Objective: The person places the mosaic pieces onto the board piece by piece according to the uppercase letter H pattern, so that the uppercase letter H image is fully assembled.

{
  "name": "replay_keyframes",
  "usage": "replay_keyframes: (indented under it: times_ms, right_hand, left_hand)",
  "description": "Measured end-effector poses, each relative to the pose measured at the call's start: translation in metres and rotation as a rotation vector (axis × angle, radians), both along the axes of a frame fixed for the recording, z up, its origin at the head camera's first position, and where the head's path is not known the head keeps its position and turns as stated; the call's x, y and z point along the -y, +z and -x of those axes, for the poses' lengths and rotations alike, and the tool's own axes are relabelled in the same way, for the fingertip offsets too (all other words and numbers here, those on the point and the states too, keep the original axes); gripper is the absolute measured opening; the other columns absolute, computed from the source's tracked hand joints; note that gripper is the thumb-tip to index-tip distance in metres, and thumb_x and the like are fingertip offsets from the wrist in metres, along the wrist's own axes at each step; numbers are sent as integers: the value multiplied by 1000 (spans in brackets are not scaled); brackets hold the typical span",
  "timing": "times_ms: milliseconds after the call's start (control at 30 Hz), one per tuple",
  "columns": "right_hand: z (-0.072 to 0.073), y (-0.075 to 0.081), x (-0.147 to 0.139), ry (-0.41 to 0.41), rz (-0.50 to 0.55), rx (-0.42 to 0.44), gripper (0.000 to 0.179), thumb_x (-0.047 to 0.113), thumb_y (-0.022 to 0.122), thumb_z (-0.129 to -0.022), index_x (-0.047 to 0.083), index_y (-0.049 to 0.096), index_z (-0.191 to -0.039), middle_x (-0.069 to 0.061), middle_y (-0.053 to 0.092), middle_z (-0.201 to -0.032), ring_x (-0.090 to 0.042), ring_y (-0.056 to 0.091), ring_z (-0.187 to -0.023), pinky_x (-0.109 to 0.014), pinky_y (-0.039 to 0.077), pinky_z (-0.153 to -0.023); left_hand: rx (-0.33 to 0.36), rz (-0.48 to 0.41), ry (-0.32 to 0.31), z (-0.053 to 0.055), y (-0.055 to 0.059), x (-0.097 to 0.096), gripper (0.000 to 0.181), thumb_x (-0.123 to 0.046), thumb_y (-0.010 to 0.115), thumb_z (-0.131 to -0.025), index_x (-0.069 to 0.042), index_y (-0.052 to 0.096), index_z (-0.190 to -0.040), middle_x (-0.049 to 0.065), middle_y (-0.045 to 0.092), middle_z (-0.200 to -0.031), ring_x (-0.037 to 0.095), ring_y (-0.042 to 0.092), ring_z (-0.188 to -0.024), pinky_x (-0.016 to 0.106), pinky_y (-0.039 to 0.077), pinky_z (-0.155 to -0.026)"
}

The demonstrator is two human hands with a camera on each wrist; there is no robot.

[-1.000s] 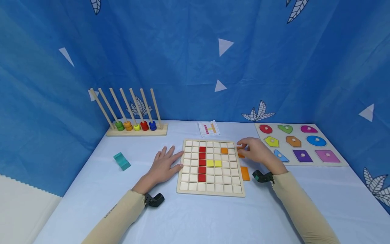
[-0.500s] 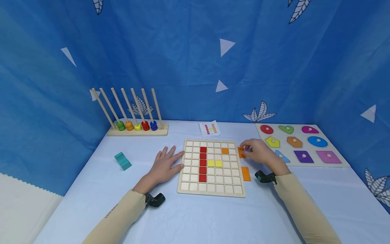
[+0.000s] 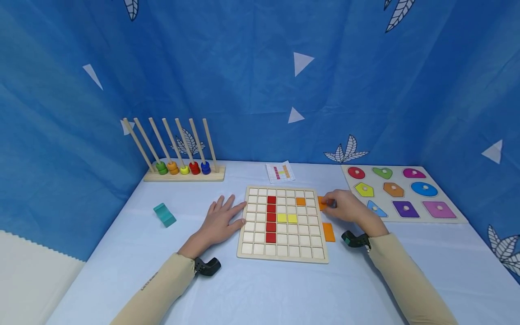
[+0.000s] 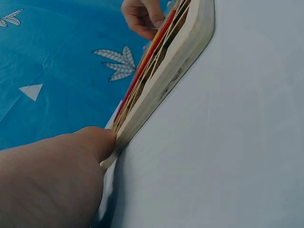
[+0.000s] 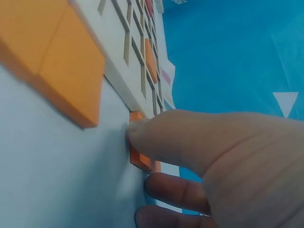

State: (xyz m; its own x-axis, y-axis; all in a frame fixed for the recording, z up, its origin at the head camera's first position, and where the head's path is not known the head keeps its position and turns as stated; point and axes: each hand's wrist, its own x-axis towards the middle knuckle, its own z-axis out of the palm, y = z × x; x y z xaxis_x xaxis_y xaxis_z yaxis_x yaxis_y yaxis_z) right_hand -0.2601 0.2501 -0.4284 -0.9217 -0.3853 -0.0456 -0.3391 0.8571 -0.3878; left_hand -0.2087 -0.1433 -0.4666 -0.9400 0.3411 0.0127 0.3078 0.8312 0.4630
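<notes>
A wooden grid board [image 3: 280,258] lies on the table, with a column of red tiles [image 3: 271,218], two yellow tiles [image 3: 286,218] and one orange tile [image 3: 300,201] in its cells. My left hand [image 3: 216,225] rests flat with fingers spread, its thumb and index fingertip at the board's left edge. Just off the right edge, my right hand [image 3: 345,208] pinches at a loose orange tile [image 5: 138,159]; the thumb covers part of it in the right wrist view. More orange tiles [image 3: 328,232] lie side by side nearer the front, against the same edge.
Behind the board lies a small pattern card [image 3: 280,172]. A peg stand [image 3: 184,177] with coloured rings stands back left, near a teal block [image 3: 164,215]. The shape puzzle [image 3: 383,209] lies to the right, close behind my right hand. A blue curtain [image 3: 243,90] encloses the table.
My right hand has shifted slightly right and toward me, its fingertips drawing in on the loose orange tile by the board's edge. The left hand has stayed in place.
</notes>
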Motion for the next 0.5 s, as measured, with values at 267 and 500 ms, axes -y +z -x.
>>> replay_keyframes:
  times_ms: [267,500]
  right_hand:
    - [-1,-1,0,-11,6,1,21,11,77,-87,3,76,-106,-7,69,-92,-20,56,-82,-29,52,-73]
    - [-1,-3,0,-22,11,15,22,12,77,-87,4,76,-107,-7,69,-93,-20,56,-85,-30,52,-76]
  left_hand:
    - [-5,-3,-1,-1,1,0,60,-41,58,-101,-20,45,-155,22,26,-167,52,10,-156,72,9,-122]
    - [1,-3,2,-1,0,-1,60,-41,58,-101,-21,45,-156,21,25,-168,51,9,-156,71,9,-123]
